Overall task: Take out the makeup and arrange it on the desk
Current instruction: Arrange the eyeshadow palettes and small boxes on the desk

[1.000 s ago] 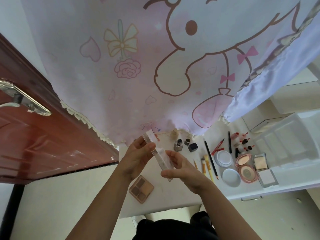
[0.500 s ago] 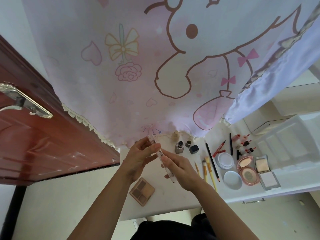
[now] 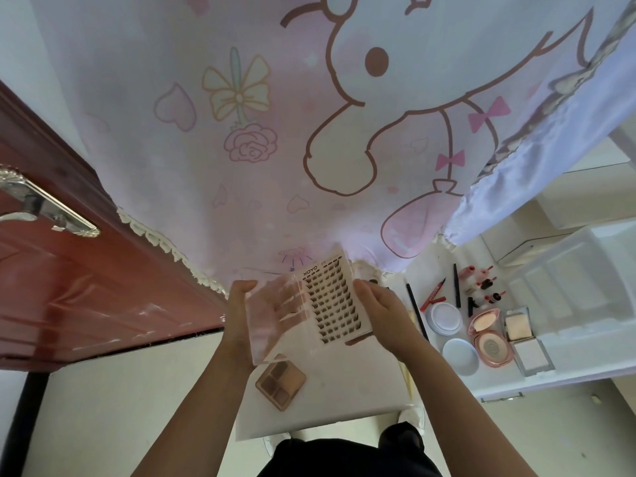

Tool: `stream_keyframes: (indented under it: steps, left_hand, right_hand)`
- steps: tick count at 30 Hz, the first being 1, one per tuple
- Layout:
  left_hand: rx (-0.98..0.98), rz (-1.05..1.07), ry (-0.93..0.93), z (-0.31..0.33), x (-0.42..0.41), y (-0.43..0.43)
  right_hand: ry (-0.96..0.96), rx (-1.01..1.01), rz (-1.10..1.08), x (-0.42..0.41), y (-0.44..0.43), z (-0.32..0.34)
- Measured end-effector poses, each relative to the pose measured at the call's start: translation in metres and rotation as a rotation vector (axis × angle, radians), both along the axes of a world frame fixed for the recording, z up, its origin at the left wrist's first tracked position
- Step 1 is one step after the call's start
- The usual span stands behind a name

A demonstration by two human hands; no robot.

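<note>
We hold a false-lash case (image 3: 328, 304) spread open above the bench (image 3: 344, 390), between our two hands. Our left hand (image 3: 241, 304) grips the clear lid (image 3: 272, 325), and its fingers show through the plastic from behind. Our right hand (image 3: 382, 311) clasps the right edge of the tray half, whose rows of lash clusters face us. Just below the left hand, an open eyeshadow palette (image 3: 280, 380) lies on the bench. To the right of the right hand lie a black pencil (image 3: 417, 311), a white round case (image 3: 445, 316) and an open pink compact (image 3: 488, 339). Beyond both hands hangs a pink cartoon curtain (image 3: 241, 132).
</note>
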State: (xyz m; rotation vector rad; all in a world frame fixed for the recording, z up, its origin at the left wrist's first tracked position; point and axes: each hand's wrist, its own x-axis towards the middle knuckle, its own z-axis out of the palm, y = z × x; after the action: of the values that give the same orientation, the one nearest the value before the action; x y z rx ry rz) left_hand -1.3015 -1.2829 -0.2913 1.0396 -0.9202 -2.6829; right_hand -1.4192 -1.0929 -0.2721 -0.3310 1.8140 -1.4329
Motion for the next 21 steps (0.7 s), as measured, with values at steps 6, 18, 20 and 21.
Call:
stream_keyframes:
  steps: [6, 18, 20, 21]
  left_hand:
    - [0.116, 0.025, 0.218, -0.010, 0.008, -0.002]
    - [0.187, 0.070, -0.041, -0.046, 0.024, -0.002]
    - [0.095, 0.041, -0.154, -0.057, 0.030, -0.001]
    - [0.016, 0.027, -0.227, -0.063, 0.032, -0.001]
  right_hand:
    - [-0.019, 0.057, -0.138, 0.001, 0.007, -0.010]
    - [-0.174, 0.177, -0.115, 0.023, 0.023, -0.059]
    - [-0.190, 0.220, -0.137, 0.028, 0.029, -0.069]
    - [-0.196, 0.242, -0.154, 0.029, 0.031, -0.074]
